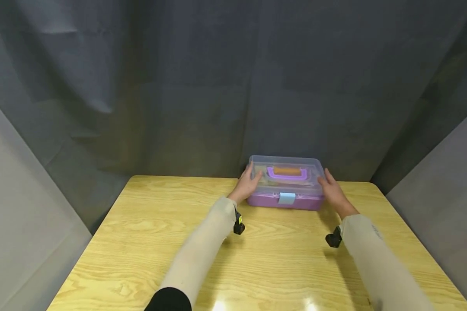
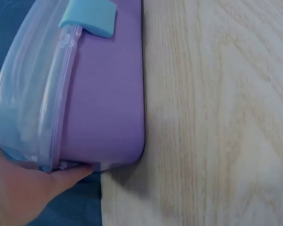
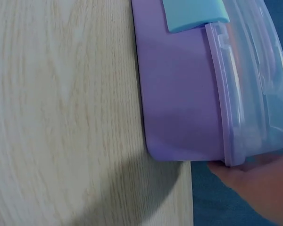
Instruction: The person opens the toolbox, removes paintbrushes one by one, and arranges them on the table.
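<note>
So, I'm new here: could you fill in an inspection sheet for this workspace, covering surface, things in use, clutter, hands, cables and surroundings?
Surface: yellowish wood-grain table, with bright reflections at its near side.
Things in use: purple box near the far edge, its clear lid down, with a purple handle and light blue latch; whether the latch is fastened, I can't tell.
Clutter: nothing seen.
Hands: left hand touches the box's left end, right hand its right end.
Cables: nothing seen.
Surroundings: dark cloth behind, grey panels at both sides.
</note>
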`<state>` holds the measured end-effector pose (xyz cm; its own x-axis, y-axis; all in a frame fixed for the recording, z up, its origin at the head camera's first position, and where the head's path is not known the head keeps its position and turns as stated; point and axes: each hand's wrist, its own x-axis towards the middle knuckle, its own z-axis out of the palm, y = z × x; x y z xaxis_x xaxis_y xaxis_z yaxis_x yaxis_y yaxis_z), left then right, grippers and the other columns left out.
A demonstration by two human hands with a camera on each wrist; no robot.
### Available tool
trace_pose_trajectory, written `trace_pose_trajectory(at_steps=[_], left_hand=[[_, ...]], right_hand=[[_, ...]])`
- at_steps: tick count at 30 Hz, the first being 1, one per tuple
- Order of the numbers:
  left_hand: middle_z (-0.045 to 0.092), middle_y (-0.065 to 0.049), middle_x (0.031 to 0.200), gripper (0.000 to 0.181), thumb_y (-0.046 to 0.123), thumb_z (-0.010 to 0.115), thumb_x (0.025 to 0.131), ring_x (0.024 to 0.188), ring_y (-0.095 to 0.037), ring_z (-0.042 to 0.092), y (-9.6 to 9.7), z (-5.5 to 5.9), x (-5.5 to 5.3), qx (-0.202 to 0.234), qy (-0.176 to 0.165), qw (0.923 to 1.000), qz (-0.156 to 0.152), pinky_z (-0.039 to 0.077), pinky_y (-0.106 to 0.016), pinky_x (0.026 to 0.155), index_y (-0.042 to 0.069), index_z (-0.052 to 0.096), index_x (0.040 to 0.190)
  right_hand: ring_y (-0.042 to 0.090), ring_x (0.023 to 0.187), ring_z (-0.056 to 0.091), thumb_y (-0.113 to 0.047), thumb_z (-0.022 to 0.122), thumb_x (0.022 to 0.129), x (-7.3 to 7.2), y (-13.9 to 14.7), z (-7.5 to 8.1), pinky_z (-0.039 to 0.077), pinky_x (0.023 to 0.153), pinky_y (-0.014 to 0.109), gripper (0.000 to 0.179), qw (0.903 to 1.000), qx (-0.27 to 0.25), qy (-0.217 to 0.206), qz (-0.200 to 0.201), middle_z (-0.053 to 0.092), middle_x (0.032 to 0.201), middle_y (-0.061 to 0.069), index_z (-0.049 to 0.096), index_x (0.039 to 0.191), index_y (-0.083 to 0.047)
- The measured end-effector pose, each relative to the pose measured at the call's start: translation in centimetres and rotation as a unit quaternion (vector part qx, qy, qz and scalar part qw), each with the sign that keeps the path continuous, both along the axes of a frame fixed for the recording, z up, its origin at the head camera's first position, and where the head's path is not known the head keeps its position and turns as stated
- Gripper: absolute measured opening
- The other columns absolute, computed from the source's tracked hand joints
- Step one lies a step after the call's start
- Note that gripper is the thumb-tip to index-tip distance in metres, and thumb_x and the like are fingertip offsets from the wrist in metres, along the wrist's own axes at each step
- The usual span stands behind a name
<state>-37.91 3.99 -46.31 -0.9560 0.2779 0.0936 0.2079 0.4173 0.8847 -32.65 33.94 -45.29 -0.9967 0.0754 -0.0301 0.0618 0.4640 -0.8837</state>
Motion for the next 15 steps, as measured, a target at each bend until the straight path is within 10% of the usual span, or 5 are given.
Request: trace_pose_trajectory(at_steps=[15], left_hand=[[0.009, -0.01, 0.158, 0.065, 0.042, 0.04, 0.1, 0.143, -0.026, 0.011, -0.27, 0.0, 0.6, 0.01, -0.024, 0.9996, -0.012, 0.014, -0.042, 0.114, 0.019, 0.01, 0.154]], right_hand=[[0.037, 0.141, -0.008, -0.029, 0.026, 0.104, 0.19, -0.34, -0.14, -0.001, 0.112, 0.054, 0.059, 0.9995, -0.015, 0.016, 0.021, -0.008, 0.156, 0.016, -0.006, 0.152, -0.013]])
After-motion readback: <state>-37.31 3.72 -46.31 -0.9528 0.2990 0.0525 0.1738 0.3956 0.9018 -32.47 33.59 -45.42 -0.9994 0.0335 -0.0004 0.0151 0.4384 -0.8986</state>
